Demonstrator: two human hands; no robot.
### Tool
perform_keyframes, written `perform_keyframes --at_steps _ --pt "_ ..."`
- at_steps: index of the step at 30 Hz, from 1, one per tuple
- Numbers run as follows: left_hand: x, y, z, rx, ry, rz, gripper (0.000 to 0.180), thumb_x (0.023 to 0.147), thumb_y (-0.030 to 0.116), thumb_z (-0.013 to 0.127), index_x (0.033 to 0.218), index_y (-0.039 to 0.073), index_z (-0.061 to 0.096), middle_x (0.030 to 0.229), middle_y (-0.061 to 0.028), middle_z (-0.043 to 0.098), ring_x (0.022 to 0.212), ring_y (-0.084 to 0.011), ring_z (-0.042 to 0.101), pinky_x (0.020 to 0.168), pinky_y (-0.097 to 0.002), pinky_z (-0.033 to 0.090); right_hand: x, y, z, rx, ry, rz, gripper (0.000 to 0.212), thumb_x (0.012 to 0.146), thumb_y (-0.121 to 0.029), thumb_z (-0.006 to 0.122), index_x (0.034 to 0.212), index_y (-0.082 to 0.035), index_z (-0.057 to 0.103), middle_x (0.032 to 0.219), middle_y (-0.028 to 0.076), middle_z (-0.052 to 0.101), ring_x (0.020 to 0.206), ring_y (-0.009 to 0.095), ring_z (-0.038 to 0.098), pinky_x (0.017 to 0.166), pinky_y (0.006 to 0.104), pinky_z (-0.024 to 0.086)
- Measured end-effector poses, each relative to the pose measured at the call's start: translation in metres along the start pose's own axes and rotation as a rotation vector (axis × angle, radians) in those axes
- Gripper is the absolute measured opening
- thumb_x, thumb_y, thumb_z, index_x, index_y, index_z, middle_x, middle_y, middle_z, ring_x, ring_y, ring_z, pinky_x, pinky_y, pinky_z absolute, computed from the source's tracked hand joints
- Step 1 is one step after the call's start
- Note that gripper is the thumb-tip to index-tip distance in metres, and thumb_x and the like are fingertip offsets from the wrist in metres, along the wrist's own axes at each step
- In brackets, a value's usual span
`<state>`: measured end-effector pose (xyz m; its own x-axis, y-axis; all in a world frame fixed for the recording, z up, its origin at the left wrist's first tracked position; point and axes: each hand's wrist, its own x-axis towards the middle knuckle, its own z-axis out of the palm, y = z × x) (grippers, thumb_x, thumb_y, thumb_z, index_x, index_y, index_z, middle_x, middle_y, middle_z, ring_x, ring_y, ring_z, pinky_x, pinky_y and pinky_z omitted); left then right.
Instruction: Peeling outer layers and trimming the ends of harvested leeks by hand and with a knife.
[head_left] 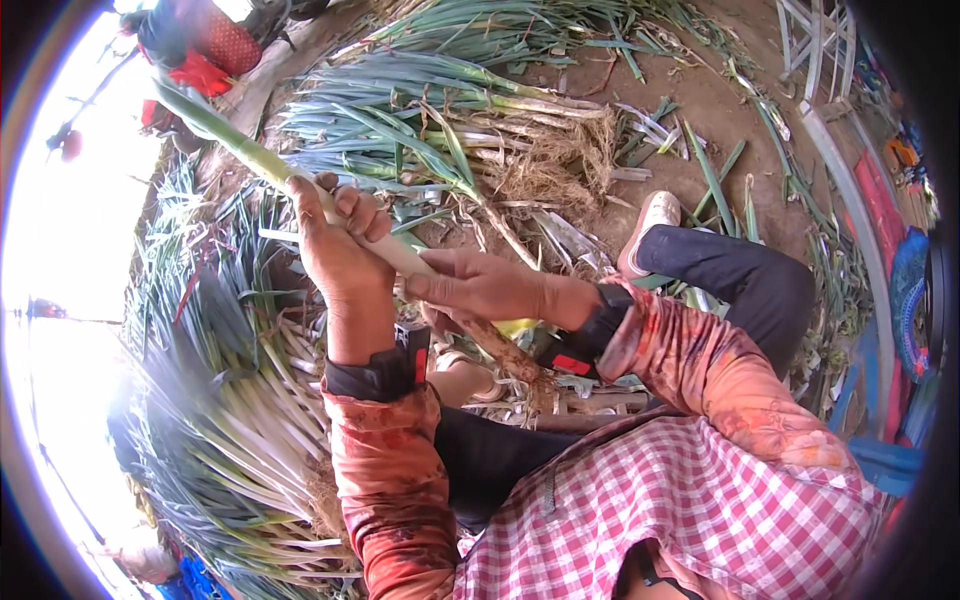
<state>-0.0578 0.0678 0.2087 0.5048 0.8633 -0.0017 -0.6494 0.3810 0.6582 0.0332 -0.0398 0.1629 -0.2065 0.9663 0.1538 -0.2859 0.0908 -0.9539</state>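
The person sits on the ground in a checked apron over orange sleeves, and both hands hold one long leek (400, 255) in front of the chest. Its long axis runs on a slant, from the dirty root end low at the person's right, near the knee, up and away to the green top at the upper left. The right hand (480, 288) is the nearer one, its fingers (440, 262) wrapped closed around the white stalk just above the roots. The left hand (335, 245) grips the same stalk farther up, fingers (352, 205) curled tight over it, the two hands almost touching. To the left lies a pile of cleaned leeks (250, 400). Beyond the hands lies a heap of uncleaned leeks (450, 120) with tangled roots, on bare dirt.
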Motion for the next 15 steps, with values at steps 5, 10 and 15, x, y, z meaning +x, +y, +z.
perform_keyframes --at_steps 5,10,15 --pt "0.009 0.024 -0.013 0.040 0.097 0.108 0.028 0.085 0.037 0.044 0.084 0.009 0.042 0.059 0.0028 0.034 0.046 -0.0064 0.030 0.040 -0.0199 0.025 -0.050 0.041 -0.017 -0.544 0.003 0.037 0.041 0.087 -0.040 0.038 0.082 -0.003 0.055 0.054 -0.001 0.044 0.052 0.009 0.041 0.049 0.0259 0.036" --pt "0.009 0.032 -0.013 0.093 0.254 0.254 0.023 0.086 0.032 0.042 0.081 0.010 0.041 0.057 0.0035 0.034 0.043 -0.0062 0.030 0.037 -0.0209 0.027 -0.108 0.045 -0.018 -0.327 0.212 0.202 0.044 0.087 -0.041 0.035 0.081 -0.003 0.056 0.049 0.005 0.042 0.044 0.012 0.041 0.043 0.0290 0.036" --pt "0.016 0.052 -0.026 0.310 0.384 0.550 0.022 0.086 0.030 0.043 0.078 0.009 0.042 0.051 0.0033 0.033 0.039 -0.0050 0.030 0.034 -0.0203 0.028 -0.175 0.088 -0.062 -0.978 0.317 0.424 0.033 0.083 -0.034 0.043 0.091 -0.005 0.057 0.062 0.011 0.054 0.056 0.024 0.053 0.053 0.0335 0.042"
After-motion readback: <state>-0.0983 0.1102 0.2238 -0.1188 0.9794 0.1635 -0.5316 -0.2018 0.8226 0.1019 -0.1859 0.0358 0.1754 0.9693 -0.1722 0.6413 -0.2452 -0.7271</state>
